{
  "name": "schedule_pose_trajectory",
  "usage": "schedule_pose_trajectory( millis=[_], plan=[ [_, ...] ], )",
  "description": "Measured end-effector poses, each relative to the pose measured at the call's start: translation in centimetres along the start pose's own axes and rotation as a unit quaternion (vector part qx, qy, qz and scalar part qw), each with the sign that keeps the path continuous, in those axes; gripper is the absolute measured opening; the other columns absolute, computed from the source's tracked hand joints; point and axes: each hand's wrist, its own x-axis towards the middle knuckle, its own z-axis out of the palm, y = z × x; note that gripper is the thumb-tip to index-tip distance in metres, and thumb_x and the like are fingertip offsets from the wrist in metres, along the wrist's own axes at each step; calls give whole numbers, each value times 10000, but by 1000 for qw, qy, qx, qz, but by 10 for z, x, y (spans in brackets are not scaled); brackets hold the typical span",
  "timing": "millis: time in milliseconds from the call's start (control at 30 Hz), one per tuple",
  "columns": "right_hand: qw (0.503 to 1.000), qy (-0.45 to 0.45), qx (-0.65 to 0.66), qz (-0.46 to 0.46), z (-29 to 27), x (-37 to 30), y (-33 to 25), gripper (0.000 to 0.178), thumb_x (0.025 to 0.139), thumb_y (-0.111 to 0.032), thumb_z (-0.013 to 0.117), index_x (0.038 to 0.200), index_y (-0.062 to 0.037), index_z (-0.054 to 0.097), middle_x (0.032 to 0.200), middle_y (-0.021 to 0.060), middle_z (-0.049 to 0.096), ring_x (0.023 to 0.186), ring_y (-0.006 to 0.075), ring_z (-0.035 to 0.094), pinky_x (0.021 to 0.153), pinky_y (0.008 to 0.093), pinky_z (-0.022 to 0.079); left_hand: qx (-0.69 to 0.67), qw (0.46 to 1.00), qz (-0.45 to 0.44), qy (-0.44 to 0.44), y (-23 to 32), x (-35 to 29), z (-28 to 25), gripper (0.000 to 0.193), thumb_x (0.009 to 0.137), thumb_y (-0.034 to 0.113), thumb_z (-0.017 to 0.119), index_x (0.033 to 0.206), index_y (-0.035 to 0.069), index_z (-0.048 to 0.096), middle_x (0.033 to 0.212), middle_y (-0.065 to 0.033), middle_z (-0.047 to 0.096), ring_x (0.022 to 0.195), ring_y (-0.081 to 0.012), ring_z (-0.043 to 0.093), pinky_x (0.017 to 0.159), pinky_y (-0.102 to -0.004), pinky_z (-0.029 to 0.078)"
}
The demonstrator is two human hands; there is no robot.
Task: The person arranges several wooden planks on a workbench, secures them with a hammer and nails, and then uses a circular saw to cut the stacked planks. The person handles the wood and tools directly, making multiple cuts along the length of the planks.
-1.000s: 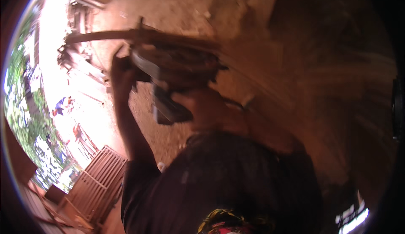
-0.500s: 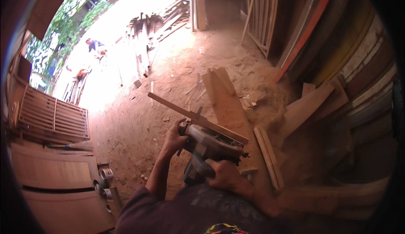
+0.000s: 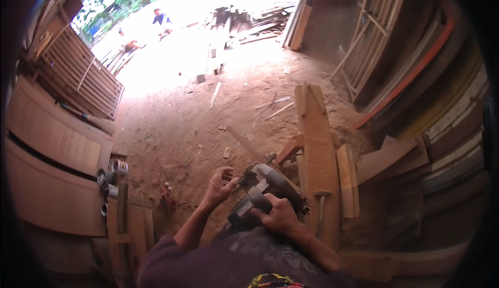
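Close to my body is a dark circular saw point(image 3: 267, 180) with a rounded guard and a long strip of wood point(image 3: 247, 143) along its base. My right hand point(image 3: 280, 216) is wrapped round the saw's rear handle. To the left of the saw's front, my left hand point(image 3: 221, 185) has its fingers apart and slightly curled, beside the front knob; whether a fingertip touches it I cannot tell. Just right of the saw stands a long wooden board point(image 3: 318, 158) with a hammer point(image 3: 322, 205) lying on it. The saw's underside and blade are hidden.
Shorter planks point(image 3: 347, 176) lie right of the board, with leaning boards point(image 3: 390, 160) beyond. Door panels point(image 3: 57, 184) and several tape rolls point(image 3: 118, 167) are at the left. Scrap strips point(image 3: 215, 94) litter the dusty floor. Two people point(image 3: 161, 20) crouch far off by a wood pile point(image 3: 267, 23).
My left hand has come off the saw's front and its fingers have spread. The saw has tilted, its wood strip now steeper. My view has swung left, so the surroundings sit further right.
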Motion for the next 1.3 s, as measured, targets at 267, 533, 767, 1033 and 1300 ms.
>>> schedule_pose_trajectory(
  millis=[267, 533, 767, 1033, 1300],
  plan=[
    [999, -42, -4, -11, 41, 33, -19, 443, 902, -312, 858, 1177, 3, 716, 984, 263, 776, 972, 432, 774, 832, 467, 609, -91, 961, -100, -241, -28, -38, -29, 640, 1053, 534, 677, 1437, 28, 594, 1302, -127, 661, 1219, -217, 613, 1048, -374, 501],
    [992, -111, -24, -50, 113, 127, -50, 524, 902, -365, 850, 1215, 30, 710, 989, 279, 778, 958, 443, 778, 866, 470, 607, -24, 948, -56, -313, -71, 11, -109, 997, 853, 629, 825, 1567, 34, 465, 1405, -171, 622, 1318, -253, 575, 1128, -409, 461],
    [977, -210, -13, 35, 172, 205, -72, 532, 886, -368, 869, 1232, 8, 722, 1051, 242, 796, 997, 361, 795, 902, 438, 599, 3, 971, -144, -192, -88, 14, -178, 1085, 702, 595, 924, 1467, -55, 512, 1363, -246, 667, 1289, -330, 656, 1096, -423, 518],
    [962, -271, -23, -16, 212, 268, -75, 559, 879, -389, 864, 1257, -8, 706, 1135, 238, 786, 1089, 368, 770, 960, 451, 583, -67, 971, -219, -70, -99, 7, -211, 966, 716, 445, 975, 1454, -10, 550, 1319, -146, 689, 1221, -238, 670, 1060, -393, 528],
    [951, -305, -41, -38, 225, 324, -64, 631, 871, -440, 849, 1320, -42, 654, 1135, 272, 772, 1113, 438, 744, 972, 493, 575, -149, 961, -230, -22, -133, 30, -213, 873, 770, 443, 955, 1417, 3, 567, 1270, -125, 709, 1165, -218, 693, 1015, -362, 552]
  ],
)
